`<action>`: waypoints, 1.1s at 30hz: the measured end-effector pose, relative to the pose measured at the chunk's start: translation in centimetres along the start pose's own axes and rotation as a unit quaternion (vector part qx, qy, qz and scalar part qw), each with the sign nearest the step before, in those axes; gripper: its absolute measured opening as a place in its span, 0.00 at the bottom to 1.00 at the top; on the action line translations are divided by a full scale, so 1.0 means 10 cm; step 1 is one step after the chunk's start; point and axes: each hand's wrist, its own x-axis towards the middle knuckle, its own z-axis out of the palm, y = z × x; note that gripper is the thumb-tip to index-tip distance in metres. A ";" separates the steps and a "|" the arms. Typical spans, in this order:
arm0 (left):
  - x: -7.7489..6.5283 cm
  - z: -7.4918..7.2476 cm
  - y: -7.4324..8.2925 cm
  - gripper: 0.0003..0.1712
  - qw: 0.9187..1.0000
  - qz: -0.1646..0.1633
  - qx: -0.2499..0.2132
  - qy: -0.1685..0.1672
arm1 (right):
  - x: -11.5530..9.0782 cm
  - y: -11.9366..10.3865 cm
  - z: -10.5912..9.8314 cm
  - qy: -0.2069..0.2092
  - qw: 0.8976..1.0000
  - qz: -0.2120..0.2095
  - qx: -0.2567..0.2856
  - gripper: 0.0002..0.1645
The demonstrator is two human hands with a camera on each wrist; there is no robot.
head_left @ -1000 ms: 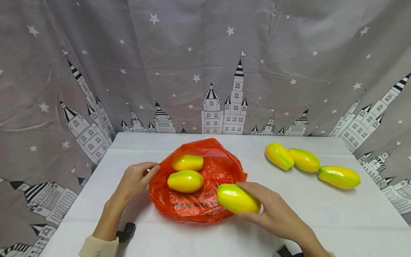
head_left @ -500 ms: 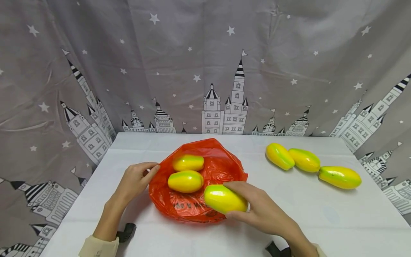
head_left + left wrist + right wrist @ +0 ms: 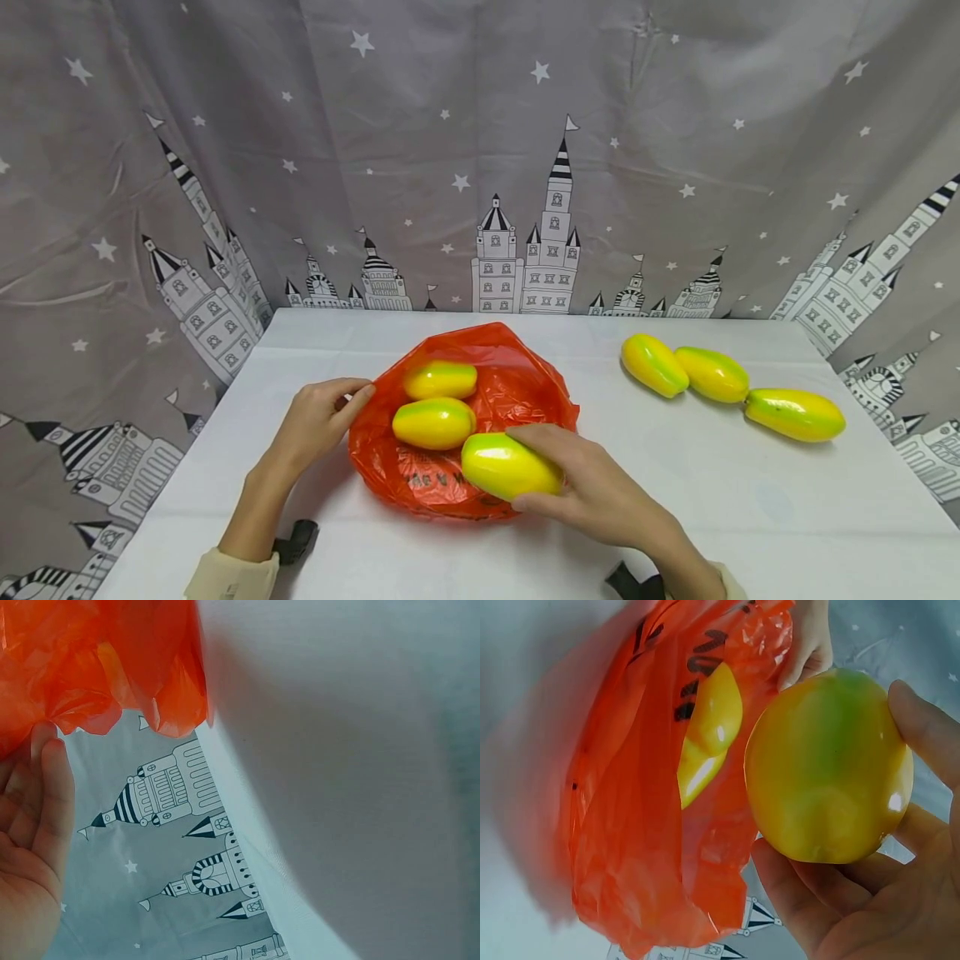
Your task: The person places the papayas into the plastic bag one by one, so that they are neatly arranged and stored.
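A red plastic bag (image 3: 420,490) lies with its mouth spread on the white table, and two yellow-green papayas (image 3: 433,423) rest inside it. My left hand (image 3: 318,421) pinches the bag's left rim between thumb and fingers; the left wrist view shows its fingertips (image 3: 54,761) at the bag's edge. Over the right part of the bag's mouth, my right hand (image 3: 588,483) grips another papaya (image 3: 510,467) with the thumb on one side and fingers on the other. The right wrist view shows this papaya (image 3: 829,769) end-on, apart from the two in the bag.
Three more papayas (image 3: 711,373) lie in a bent row on the right of the white table (image 3: 750,500). A grey curtain (image 3: 420,108) printed with stars and castles hangs behind the table and along its sides.
My right hand has moved left with its papaya, from the bag's right edge to over its mouth, closer to the two inside. The left hand has stayed on the rim.
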 end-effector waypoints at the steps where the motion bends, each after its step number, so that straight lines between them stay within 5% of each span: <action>1: 0.00 0.00 0.00 0.09 1.000 0.001 -0.001 0.000 | 0.01 0.00 0.01 -0.002 1.000 -0.002 0.003 0.35; 16: 0.00 0.00 0.00 0.09 1.000 -0.005 -0.003 -0.003 | 0.13 -0.02 0.20 -0.018 1.000 -0.023 0.006 0.37; 33: 0.00 0.00 -0.01 0.08 1.000 0.001 -0.004 0.001 | 0.38 -0.09 0.43 -0.017 0.998 0.055 -0.014 0.38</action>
